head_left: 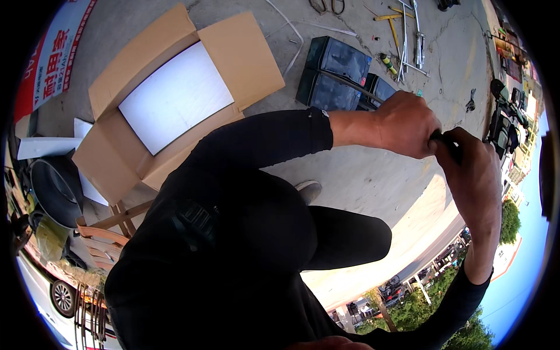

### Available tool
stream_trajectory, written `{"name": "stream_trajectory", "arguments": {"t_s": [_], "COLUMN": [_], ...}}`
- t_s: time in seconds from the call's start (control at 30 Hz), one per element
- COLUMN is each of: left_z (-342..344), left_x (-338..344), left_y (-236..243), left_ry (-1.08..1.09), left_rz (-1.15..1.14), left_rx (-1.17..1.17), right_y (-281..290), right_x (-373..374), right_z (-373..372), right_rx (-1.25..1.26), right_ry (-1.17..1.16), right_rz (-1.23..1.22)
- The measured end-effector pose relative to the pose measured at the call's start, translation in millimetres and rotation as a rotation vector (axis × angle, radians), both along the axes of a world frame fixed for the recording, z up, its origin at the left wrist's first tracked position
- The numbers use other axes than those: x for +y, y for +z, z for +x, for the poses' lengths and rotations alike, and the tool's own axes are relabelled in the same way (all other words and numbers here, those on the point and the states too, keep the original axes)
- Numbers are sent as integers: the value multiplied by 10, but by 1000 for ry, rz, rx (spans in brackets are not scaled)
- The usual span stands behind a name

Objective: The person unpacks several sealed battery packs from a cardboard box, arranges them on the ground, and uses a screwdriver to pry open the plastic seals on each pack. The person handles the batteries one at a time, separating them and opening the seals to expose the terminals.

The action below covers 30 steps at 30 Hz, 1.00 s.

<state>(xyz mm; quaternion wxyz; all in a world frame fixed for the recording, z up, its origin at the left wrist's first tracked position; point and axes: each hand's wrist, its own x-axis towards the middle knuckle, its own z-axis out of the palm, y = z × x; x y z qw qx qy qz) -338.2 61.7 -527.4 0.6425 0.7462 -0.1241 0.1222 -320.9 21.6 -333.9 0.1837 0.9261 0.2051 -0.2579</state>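
My left hand (408, 125) is closed in a fist, knuckles up, in front of the dark boxes. A thin dark rod-like piece (357, 86) runs from above the boxes toward this fist; whether it is held there cannot be made out. Just right of the fist, my right hand (473, 169) pinches a small black piece (454, 147) between thumb and fingers. The two hands almost touch, and the black piece reaches toward the left fist. Its kind is unclear, because the fingers cover most of it. Several dark box-shaped blocks (344, 58) stand on the ground beyond the left hand.
An open cardboard box (251, 58) with a white panel (178, 96) inside lies at the left. Metal and yellow tools (402, 44) are spread at the far right. A black tub-like round thing (55, 189) and a wooden chair (105, 239) are at the left edge.
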Motion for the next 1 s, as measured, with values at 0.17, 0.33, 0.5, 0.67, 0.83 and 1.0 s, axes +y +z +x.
{"name": "stream_trajectory", "arguments": {"t_s": [0.17,0.33,0.5,0.67,0.83,1.0], "left_z": [96,-2,-308,-466,-486,-160], "left_x": [9,75,43,49,76,97], "left_y": [-136,-111,-186,-220,-205,-169], "left_ry": [197,271,127,94,121,168], "left_rz": [-166,-170,-201,-178,-148,-234], "left_rx": [-113,-151,-223,-277,-285,-259], "right_y": [370,206,131,99,76,173], "right_x": [53,9,-38,-82,-83,110], "right_z": [255,89,-438,-715,-785,-327], "right_rx": [343,230,132,48,31,94], "right_ry": [-455,-229,-153,-88,-108,-340], "right_rz": [331,462,423,375,399,326]}}
